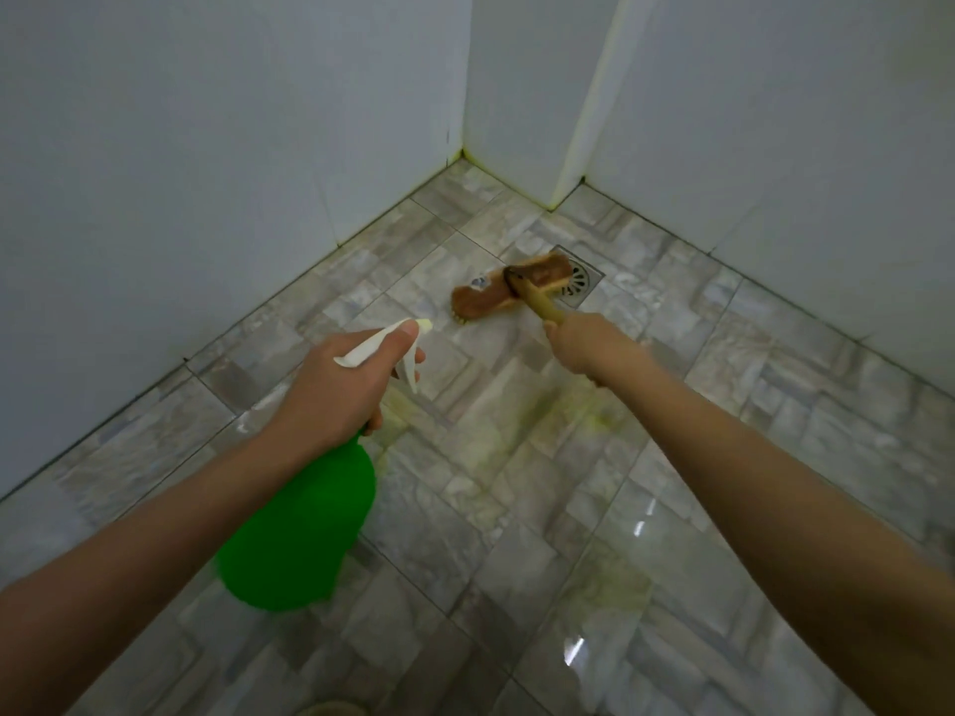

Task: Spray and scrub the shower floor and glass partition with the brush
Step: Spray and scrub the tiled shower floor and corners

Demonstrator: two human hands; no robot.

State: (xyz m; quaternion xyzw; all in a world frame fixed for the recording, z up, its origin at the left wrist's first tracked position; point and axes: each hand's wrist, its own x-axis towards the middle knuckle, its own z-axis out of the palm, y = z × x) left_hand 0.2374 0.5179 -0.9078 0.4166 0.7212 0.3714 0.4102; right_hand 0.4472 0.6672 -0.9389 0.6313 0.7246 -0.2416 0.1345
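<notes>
From where I stand, the person leans over the corner of the shower with both bare arms stretched out. The left hand (336, 385) grips the neck of a green spray bottle (305, 524). The thumb lies along the top of its white spray head (377, 343), and the other fingers curl underneath, with one fingertip showing by the trigger (412, 373). The bottle's body hangs below the wrist, above the floor, and the nozzle points toward the corner.

The right hand (584, 348) is clamped round the pale wooden handle of the brush (511, 289). The handle comes out of the fist on the thumb side and runs forward to the brown brush head. The head sits bristles down on the tiled floor (723, 457), its far end overlapping the edge of the square metal drain (584, 281).

The tiles look wet and shiny, with yellowish smears (594, 416) near the right wrist. Plain pale walls (206, 147) close in the corner behind the brush.
</notes>
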